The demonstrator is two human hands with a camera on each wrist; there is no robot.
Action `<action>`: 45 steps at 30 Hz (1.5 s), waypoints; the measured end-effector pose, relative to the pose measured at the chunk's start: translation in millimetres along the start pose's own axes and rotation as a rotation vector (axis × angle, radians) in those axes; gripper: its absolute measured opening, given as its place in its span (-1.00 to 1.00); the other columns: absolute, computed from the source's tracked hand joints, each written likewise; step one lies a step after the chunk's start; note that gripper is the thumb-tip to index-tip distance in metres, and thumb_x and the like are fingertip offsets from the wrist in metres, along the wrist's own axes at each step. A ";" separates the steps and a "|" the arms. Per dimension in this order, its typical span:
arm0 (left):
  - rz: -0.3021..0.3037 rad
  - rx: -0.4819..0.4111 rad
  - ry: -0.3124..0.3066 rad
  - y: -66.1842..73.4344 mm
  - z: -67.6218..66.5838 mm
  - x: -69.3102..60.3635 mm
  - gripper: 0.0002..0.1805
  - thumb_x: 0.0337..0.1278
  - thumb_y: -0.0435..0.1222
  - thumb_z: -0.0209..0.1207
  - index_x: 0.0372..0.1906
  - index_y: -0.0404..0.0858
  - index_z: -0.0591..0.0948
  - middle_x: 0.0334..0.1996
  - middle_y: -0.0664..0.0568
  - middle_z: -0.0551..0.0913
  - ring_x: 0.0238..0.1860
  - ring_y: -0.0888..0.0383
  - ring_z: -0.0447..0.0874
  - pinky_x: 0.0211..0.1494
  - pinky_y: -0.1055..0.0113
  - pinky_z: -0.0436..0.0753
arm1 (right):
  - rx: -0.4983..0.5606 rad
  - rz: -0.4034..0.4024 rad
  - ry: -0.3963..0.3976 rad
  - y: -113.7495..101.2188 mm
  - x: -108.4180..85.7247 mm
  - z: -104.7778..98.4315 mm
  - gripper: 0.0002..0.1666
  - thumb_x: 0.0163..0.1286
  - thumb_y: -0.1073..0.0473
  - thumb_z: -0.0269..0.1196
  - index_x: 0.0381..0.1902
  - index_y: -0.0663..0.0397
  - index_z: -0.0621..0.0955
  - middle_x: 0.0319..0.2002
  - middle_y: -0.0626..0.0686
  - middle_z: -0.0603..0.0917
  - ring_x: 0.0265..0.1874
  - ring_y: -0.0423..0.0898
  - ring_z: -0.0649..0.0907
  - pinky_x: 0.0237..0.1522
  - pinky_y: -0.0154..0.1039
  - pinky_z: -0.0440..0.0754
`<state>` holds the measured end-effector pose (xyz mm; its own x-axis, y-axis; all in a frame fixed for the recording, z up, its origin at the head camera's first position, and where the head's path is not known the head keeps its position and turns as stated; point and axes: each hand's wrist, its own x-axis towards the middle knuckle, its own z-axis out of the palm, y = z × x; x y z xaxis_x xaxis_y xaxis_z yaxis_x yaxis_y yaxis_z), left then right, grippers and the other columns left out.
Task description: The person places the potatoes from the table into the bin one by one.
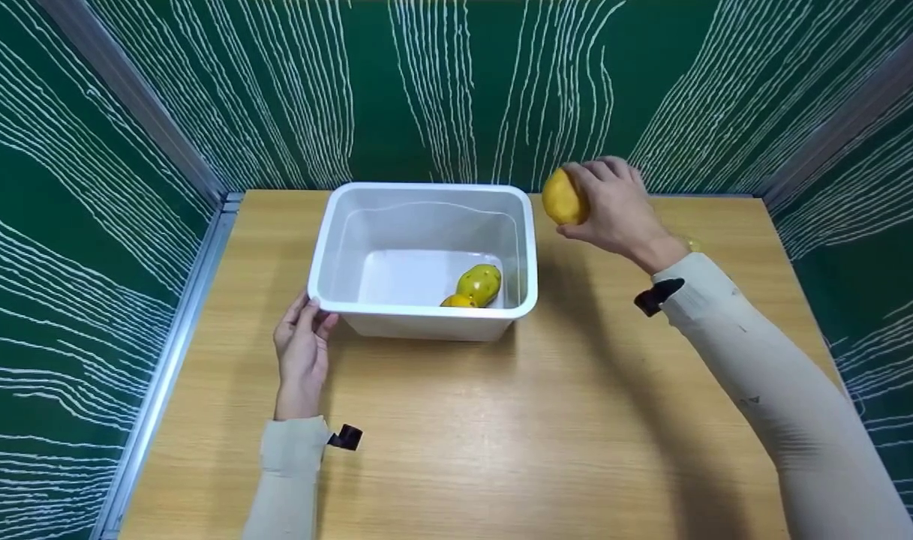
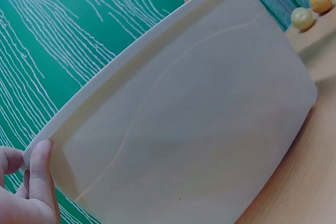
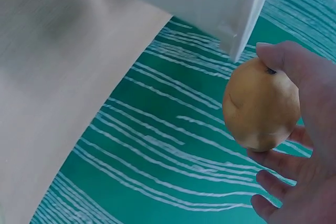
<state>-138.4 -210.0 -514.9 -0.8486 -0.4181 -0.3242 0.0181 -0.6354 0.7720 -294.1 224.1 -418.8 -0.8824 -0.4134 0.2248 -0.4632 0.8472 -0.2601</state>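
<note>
A white plastic bin stands toward the back of the table. My left hand pinches its rim at the near left corner; the left wrist view shows thumb and fingers on either side of that rim. My right hand holds a yellow mango in the air, just right of the bin and apart from it. In the right wrist view, thumb and fingertips grip the mango, whose dark stem end shows. Inside the bin, a greenish-yellow mango lies against an orange-yellow fruit, partly hidden by the near rim.
In the left wrist view, a pale yellow-green fruit and an orange fruit lie on the table beyond the bin. The right wrist mostly hides that spot in the head view. Green walls with white lines enclose the wooden table.
</note>
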 end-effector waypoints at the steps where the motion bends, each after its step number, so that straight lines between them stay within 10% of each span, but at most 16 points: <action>1: -0.003 -0.002 -0.001 0.3 -0.1 -0.3 -0.49 0.59 -0.50 0.01 0.52 -0.48 0.32 0.01 -0.09 0.59 -0.30 0.23 0.67 -0.21 0.58 0.81 | 0.002 -0.005 0.002 -2.9 1.2 -0.3 0.02 0.20 0.00 0.60 0.53 0.14 0.41 0.38 0.32 0.52 0.39 0.33 0.33 0.51 0.42 0.31; 23: -0.005 0.019 -0.008 0.5 0.8 0.4 -0.49 0.60 -0.48 0.01 0.53 -0.48 0.31 0.05 -0.10 0.54 -0.28 0.24 0.66 -0.18 0.59 0.80 | 0.026 -0.140 0.029 -65.0 27.6 -1.4 0.02 0.19 -0.09 0.57 0.52 0.13 0.44 0.35 0.24 0.56 0.35 0.26 0.40 0.49 0.31 0.37; 45: 0.013 0.005 -0.012 -0.2 0.5 0.0 -0.50 0.59 -0.51 -0.01 0.51 -0.53 0.30 -0.06 -0.08 0.60 -0.28 0.22 0.66 -0.22 0.59 0.80 | -0.016 -0.212 -0.205 -102.9 51.8 16.1 -0.05 0.25 -0.07 0.53 0.51 0.09 0.44 0.35 0.22 0.58 0.24 0.20 0.44 0.42 0.15 0.48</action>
<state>-138.7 -209.5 -514.8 -0.8548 -0.4179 -0.3077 0.0260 -0.6266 0.7789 -293.4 110.1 -395.5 -0.7652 -0.6390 0.0777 -0.6389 0.7393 -0.2127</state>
